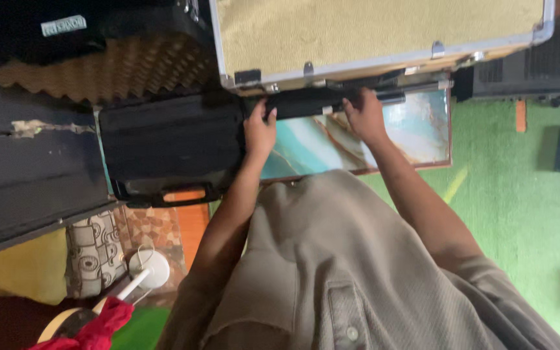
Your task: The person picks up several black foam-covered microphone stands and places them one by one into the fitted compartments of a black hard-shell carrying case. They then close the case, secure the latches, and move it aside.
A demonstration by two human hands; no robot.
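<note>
Fingers (268,116) of both hands closed around a long black bar (309,102).

Left hand (260,133) grips one end of the bar and right hand (365,116) the other, thumbs underneath. It lies across the marbled teal surface (416,133), just in front of an open metal-edged case (384,29) lined with tan foam. A black bag (170,146) with a handle sits beside the left hand, touching the bar's end. Green floor (526,207) spreads beyond the right arm.
</note>
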